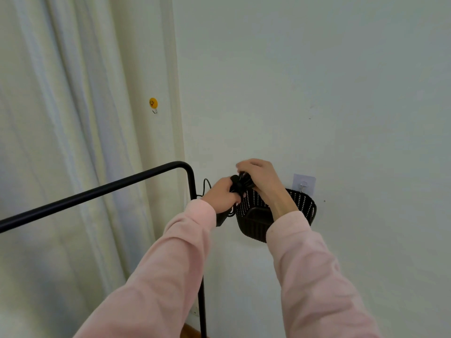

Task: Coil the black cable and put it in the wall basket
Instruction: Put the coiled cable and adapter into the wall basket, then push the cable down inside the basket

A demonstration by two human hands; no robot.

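Note:
A bundled black cable (240,183) sits between both hands, just above the left rim of the black perforated wall basket (303,203). My left hand (220,195) grips the bundle from the left. My right hand (260,175) closes over it from above, its forearm crossing the basket's opening. A thin loop of the cable sticks out to the left of my left hand, and a dark end piece hangs under my left wrist. The basket hangs on the pale wall from a clear adhesive hook (303,184).
A black metal rail (97,191) runs from the left edge, bends and drops as a post just left of my hands. Cream curtains (61,142) fill the left side. A yellow smiley hook (153,103) is stuck higher up beside the curtains.

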